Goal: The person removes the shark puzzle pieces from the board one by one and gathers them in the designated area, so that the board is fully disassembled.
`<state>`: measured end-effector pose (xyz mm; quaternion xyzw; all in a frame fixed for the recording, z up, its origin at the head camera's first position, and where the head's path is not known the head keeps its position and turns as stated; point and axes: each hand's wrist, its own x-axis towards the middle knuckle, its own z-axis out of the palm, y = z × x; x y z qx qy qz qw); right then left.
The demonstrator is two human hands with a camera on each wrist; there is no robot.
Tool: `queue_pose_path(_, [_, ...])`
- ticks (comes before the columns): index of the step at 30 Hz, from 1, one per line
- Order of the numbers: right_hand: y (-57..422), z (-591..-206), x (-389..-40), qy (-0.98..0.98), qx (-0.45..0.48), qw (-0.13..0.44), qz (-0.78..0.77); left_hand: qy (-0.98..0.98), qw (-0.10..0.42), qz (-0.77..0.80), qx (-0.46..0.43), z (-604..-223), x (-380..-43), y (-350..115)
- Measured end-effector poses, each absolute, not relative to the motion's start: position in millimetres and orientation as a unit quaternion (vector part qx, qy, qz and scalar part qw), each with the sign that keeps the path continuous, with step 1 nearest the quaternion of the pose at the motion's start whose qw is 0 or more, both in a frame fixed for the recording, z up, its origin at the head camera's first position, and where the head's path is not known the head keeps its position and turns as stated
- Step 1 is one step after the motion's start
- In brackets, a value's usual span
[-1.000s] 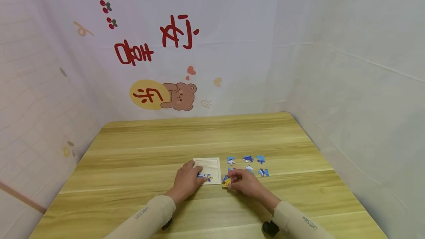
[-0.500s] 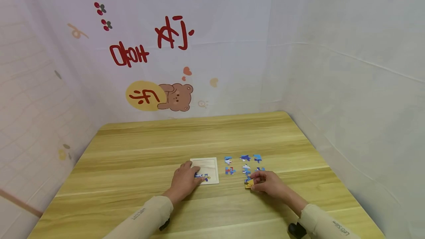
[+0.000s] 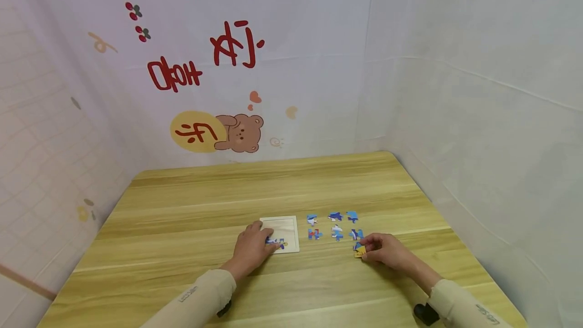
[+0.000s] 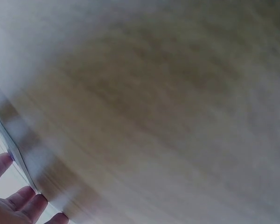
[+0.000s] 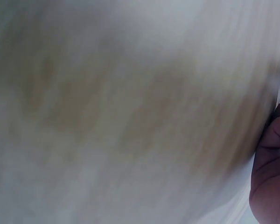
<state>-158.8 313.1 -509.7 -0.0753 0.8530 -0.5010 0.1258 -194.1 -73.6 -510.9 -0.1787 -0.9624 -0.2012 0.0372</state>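
Observation:
A white square puzzle tray [image 3: 297,239] lies on the table, with a few joined puzzle pieces [image 3: 283,243] in its lower part. My left hand [image 3: 250,245] rests across the tray's left side, fingers near its upper left corner and thumb by those pieces. In the left wrist view, fingertips [image 4: 35,205] lie along the tray's edge. To the right, my right hand [image 3: 386,252] holds a yellow-and-blue puzzle piece [image 3: 360,251] between thumb and fingers, at or just above the table. That piece is out of sight in the right wrist view, where only part of the hand [image 5: 273,163] appears.
Several loose blue-and-white puzzle pieces [image 3: 335,216] lie in two rows between the tray and my right hand, one with red [image 3: 314,234]. The wooden table [image 3: 218,196] meets a printed white curtain [image 3: 319,90] behind and at the sides.
My right hand has moved right with the yellow-and-blue piece, from beside the tray to below the right end of the rows. My left hand stays on the tray; the view has shifted slightly.

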Motion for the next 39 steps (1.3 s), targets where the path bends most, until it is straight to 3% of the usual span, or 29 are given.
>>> queue_pose_path(11, [313.6, -505.9, -160.9, 0.846, -0.075, 0.146, -0.508, -0.962, 0.034, -0.206, -0.174, -508.4, -193.5, -77.3])
queue_pose_path(20, [298.1, -495.2, -159.6, 0.857, -0.065, 0.122, -0.496, -0.966, 0.030, -0.191, -0.173, -504.1, -192.8, -78.1])
queue_pose_path(39, [145.9, -492.5, -183.1, 0.861, -0.121, 0.107, -0.481, -0.950, 0.031, -0.228, -0.213, -512.9, -199.1, -109.3])
